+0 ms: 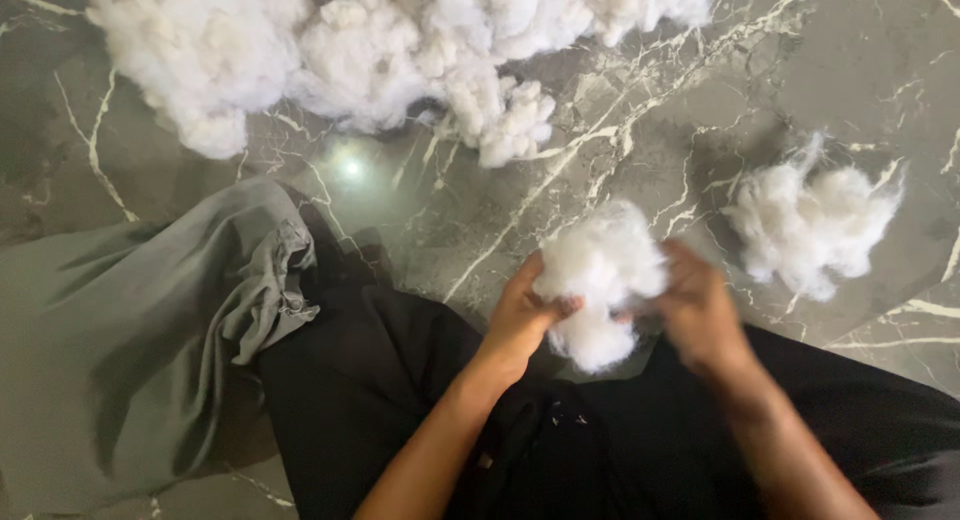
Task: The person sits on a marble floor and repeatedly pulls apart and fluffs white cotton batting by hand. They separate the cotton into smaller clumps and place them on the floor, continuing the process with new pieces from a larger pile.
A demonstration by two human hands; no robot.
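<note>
Just below the frame's centre, the left hand [520, 320] and the right hand [700, 315] grip a white stuffing clump [600, 280] from either side, fingers closed into it. Its long axis runs roughly top to bottom, narrowing downward toward the black-clothed lap [400, 400]. A small tuft [815, 225] lies right, a big stuffing heap [350, 50] along the top, grey cloth [130, 340] at left, on the marble floor [640, 130]
</note>
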